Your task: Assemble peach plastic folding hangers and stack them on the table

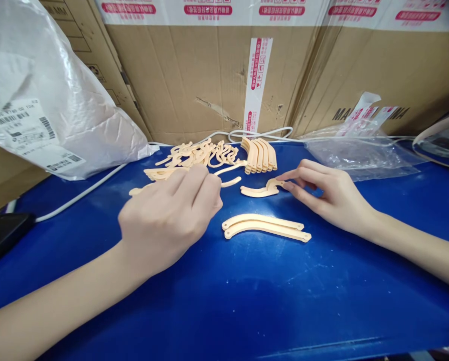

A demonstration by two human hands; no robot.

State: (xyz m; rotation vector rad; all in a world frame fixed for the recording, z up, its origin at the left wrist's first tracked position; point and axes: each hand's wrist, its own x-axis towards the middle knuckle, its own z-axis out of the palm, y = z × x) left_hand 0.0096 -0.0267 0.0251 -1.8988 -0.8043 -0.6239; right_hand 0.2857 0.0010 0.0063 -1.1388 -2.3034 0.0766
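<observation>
My right hand (322, 193) pinches the end of a beige plastic hanger hook (272, 183) between thumb and fingertips. The hook lies against a short curved hanger piece (256, 192) on the table. My left hand (171, 210) is closed, back upward, in front of the loose parts; whatever its fingers hold is hidden. Thin curved strips (232, 182) show just beyond it. Nearer to me, two long curved hanger arms (265, 226) lie side by side. Behind the hands are a heap of hooks (194, 153) and a neat row of curved arms (260, 154).
The blue table (224, 301) runs up to cardboard boxes (194, 75) at the back. A big plastic bag (77, 100) leans at the left above a black object (6, 235). A white cable (77, 195) and clear plastic wrapping (359, 155) lie toward the rear.
</observation>
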